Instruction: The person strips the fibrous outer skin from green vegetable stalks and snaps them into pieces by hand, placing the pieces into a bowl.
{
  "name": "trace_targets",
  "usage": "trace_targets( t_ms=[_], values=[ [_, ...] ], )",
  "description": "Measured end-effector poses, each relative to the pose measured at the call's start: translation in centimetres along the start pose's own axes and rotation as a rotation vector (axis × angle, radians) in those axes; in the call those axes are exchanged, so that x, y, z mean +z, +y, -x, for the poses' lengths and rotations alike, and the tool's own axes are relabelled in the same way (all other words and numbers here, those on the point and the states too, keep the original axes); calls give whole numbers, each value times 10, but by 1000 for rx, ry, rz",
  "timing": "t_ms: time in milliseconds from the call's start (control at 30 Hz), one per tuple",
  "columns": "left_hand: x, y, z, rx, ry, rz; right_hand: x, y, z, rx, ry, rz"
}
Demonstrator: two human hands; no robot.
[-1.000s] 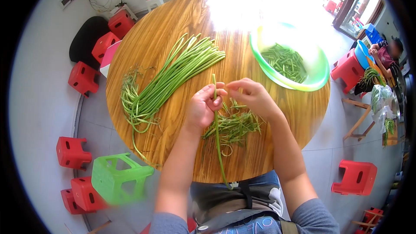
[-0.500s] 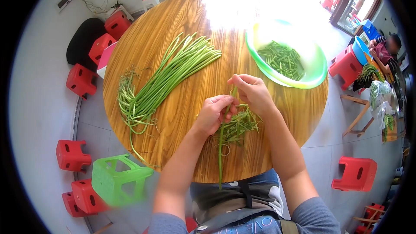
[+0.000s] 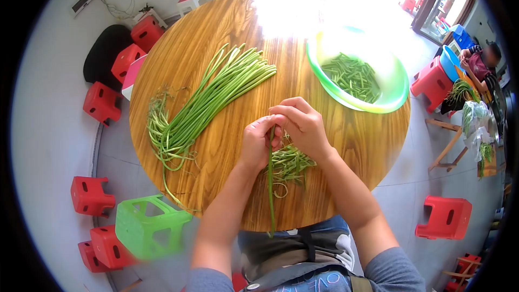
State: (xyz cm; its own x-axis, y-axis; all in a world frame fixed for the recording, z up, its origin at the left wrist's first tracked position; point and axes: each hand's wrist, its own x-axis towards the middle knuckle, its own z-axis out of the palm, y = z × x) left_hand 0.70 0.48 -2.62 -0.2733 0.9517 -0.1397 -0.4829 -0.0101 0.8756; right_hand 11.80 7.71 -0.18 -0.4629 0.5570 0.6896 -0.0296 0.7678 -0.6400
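Observation:
My left hand is closed around a long green garlic scape, whose lower part hangs down past the table's near edge. Fingertips of my right hand pinch the upper end of this stem, touching the left fingers; the tip itself is hidden. Under and beside my hands lies a small heap of thin green trimmings. To the left, a bundle of garlic scapes rests with its thin curly ends toward me. Short cut pieces lie in a green-rimmed plastic basin at the right.
The round wooden table bears all this. Red stools and a green stool stand on the floor at left, another red stool at right. A person sits at far right near a blue basin.
My right hand has come down and left to meet my left hand at the scape's upper end. The scape's upper part, visible between the hands before, is now hidden by fingers.

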Motion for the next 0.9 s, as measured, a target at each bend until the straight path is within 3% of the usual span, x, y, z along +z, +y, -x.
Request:
trace_targets(
  t_ms=[67, 167, 267, 367, 400, 500, 567, 700, 800, 900],
  values=[
    [-2, 8, 1, -89, -86, 106, -3, 6, 1, -13, -30, 42],
    [4, 10, 3, -156, -101, 177, -6, 10, 3, 155, -29, 53],
    [-3, 19, 5, -101, -207, 340, -8, 26, 3, 317, 52, -35],
    [-15, 17, 0, -61, -241, 489, -22, 20, -4, 890, 40, -545],
    [-8, 25, 4, -59, -177, 418, -26, 19, -5, 954, 18, -690],
    [5, 34, 11, -95, -83, 131, -24, 21, -5, 949, -58, -962],
    [0, 24, 6, 20, -135, -63, -21, 11, -7, 943, -112, -742],
    [5, 23, 6, -110, -48, 63, -9, 5, -4, 709, -48, -522],
    [6, 22, 5, -160, -91, 95, -3, 15, 1, 532, 74, -448],
    [3, 23, 5, -313, -225, 185, -10, 7, -2, 379, 130, -72]
  ],
)
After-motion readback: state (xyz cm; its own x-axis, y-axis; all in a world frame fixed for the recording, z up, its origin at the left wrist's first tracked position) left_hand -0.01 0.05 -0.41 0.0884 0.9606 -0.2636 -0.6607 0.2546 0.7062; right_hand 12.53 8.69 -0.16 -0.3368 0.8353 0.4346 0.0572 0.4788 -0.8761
